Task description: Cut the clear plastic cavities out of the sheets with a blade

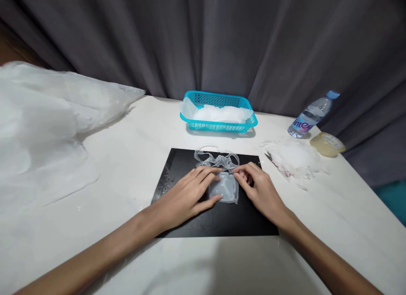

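A white table (133, 159) is seen set against a backdrop of dark grey curtain (222, 41), and a black mat (222, 221) is laid flat near the middle of the table. On the mat a small clear plastic bag (226, 189) is pressed flat, its crumpled, twisted top lying toward the mat's far edge. The left hand (187, 195) is spread over the bag's left part, fingers extended and flat, with nothing clasped; the right hand (258, 189) is rested at the bag's right edge, fingertips bent onto the plastic, though whether the plastic is pinched cannot be told. Beyond the mat, a turquoise basket (218, 125) is placed, filled with white plastic pieces. To the right of the mat a loose heap of clear plastic (293, 159) is spread; farther right a water bottle (312, 115) is lying tilted and a roll of tape (328, 143) is set just beside it. To the left of the mat a large white plastic sack (47, 117) is piled.
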`<move>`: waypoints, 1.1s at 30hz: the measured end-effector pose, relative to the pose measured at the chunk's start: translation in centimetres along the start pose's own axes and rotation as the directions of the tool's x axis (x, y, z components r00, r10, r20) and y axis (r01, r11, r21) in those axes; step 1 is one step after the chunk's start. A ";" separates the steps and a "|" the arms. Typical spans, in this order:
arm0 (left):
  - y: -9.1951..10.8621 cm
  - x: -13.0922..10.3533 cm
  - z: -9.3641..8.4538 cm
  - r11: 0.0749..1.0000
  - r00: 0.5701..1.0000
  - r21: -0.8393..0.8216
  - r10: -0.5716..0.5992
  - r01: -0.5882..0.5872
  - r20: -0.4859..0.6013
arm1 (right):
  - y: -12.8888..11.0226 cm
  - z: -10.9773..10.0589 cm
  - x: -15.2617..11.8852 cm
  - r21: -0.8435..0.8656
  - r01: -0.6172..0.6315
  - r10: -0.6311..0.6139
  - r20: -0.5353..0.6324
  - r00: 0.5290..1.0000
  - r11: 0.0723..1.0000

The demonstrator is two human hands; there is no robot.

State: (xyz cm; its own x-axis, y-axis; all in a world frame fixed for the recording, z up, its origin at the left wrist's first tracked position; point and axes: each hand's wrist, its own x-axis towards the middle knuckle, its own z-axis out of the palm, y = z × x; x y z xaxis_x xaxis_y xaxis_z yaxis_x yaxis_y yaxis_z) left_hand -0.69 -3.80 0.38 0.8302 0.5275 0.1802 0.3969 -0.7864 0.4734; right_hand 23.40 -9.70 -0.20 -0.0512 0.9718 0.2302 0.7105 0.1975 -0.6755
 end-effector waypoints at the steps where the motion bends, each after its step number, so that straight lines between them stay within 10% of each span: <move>1: 0.0 0.0 0.0 1.000 1.000 0.014 0.010 -0.010 -0.007 | 0.1 -0.1 0.0 -0.004 -0.006 0.006 -0.008 1.000 1.000; 19: -0.1 0.0 -2.8 0.953 0.982 -0.245 -0.154 0.177 0.109 | -1.2 -0.1 -1.4 0.281 0.008 -0.103 0.325 0.940 0.960; 28: -2.1 0.2 -0.9 0.971 0.999 0.238 -0.008 0.016 -0.038 | -1.3 -2.1 -1.7 -0.269 0.381 -0.296 0.307 0.904 0.885; 33: -2.3 0.7 -0.7 0.925 0.985 0.368 -0.035 0.096 -0.170 | -2.1 -1.8 -2.3 -0.058 0.375 -0.345 0.282 0.895 0.925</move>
State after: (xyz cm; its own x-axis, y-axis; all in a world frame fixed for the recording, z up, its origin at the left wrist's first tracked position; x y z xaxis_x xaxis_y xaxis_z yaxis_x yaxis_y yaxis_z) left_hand -1.32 -1.43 0.05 0.7371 0.6017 0.3075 0.5911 -0.7947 0.1382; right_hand 23.28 -12.62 1.93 -0.4892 0.8381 0.2413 0.6787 0.5396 -0.4982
